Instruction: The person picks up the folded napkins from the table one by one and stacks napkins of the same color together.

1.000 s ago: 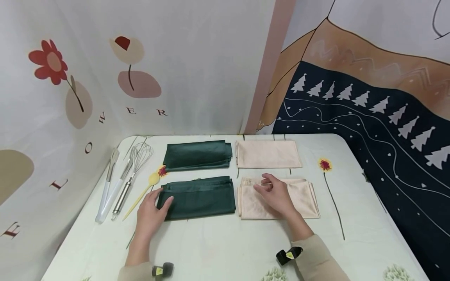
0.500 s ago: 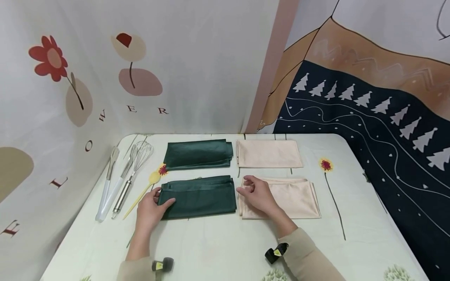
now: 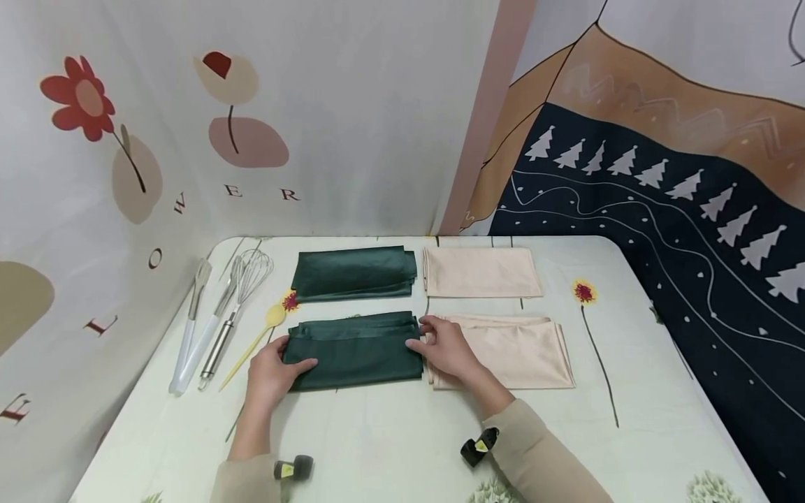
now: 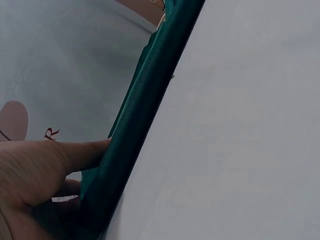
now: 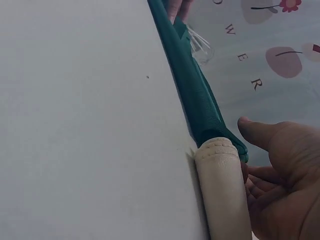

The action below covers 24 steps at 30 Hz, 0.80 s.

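Right hand (image 3: 448, 349) has slid onto green cloth (image 3: 355, 349).

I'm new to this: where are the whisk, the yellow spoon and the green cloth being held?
whisk (image 3: 250, 269), head view, wire loops.
yellow spoon (image 3: 275, 318), head view, bowl.
near green cloth (image 3: 358, 349), head view, middle of top.

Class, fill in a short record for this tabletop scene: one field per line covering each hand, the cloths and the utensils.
Left hand: grips the left end of the near green cloth.
Right hand: at that cloth's right end, resting on the near beige cloth.
Far cloths: far green cloth beside far beige cloth, both folded.
Utensils: whisk and yellow spoon, left of the cloths.
Surface: table.
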### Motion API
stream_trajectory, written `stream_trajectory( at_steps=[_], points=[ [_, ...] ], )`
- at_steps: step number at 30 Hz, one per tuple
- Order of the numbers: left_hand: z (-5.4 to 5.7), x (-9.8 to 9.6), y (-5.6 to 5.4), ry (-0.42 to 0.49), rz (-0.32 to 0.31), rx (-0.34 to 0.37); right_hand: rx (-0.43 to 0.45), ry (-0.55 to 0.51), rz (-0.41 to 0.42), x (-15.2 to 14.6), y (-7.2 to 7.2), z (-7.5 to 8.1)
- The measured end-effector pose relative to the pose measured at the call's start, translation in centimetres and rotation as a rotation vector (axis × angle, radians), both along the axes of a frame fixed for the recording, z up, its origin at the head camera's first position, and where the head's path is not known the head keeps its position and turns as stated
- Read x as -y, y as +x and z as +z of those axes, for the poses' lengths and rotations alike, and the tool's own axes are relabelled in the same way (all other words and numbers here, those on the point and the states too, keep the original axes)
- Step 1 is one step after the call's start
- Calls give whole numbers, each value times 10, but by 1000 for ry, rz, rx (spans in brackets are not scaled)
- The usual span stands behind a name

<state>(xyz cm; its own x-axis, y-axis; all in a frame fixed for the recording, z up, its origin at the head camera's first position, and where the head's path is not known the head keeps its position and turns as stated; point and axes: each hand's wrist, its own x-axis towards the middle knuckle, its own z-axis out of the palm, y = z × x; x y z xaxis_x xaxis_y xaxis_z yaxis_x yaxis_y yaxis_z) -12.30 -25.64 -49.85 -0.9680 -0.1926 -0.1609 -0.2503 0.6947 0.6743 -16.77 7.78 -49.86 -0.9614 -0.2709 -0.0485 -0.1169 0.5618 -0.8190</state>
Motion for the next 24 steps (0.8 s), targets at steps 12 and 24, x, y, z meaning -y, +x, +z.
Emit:
stream_trajectory(
  at_steps=[12,24],
  points=[
    [7,-7,0,138,-3,31,79,21,6,15,-8,5],
    [5,-10,0,359,40,29,335,-226,27,24,-16,15]
  ],
)
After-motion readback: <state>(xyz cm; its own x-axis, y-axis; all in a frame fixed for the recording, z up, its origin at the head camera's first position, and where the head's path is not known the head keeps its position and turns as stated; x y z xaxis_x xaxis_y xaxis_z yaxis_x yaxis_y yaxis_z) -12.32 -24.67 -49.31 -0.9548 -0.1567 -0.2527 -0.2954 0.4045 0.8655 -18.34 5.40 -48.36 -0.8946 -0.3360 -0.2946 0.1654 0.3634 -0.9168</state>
